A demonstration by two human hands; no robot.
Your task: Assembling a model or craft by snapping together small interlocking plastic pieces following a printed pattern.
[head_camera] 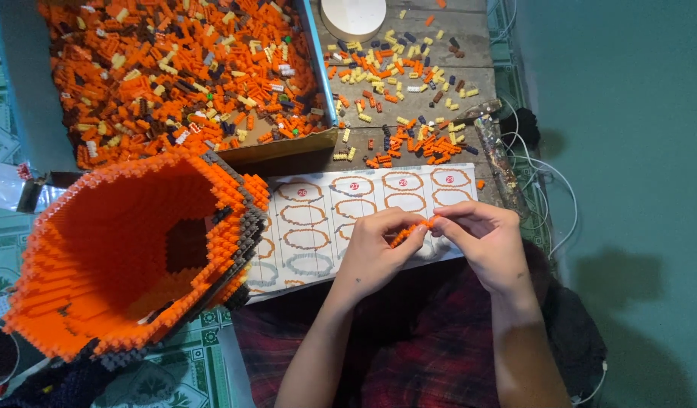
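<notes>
while the left hand [375, 253] and right hand [484, 242] pinch a short orange brick strip [411, 231] between them above the instruction sheet [341, 219], it seems best to press studs squarely, matching the sheet's ring outlines. fingers hide the strip's joint; the big hollow orange build [129, 257] is cut off at the left.

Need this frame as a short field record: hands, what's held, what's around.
left hand: pinches one end of a short strip of orange bricks
right hand: pinches the strip's other end
under hands: instruction sheet with ring diagrams
left of hands: large hollow orange brick build, tilted
top left: box full of mostly orange bricks
top centre: loose bricks on a wooden board
</notes>
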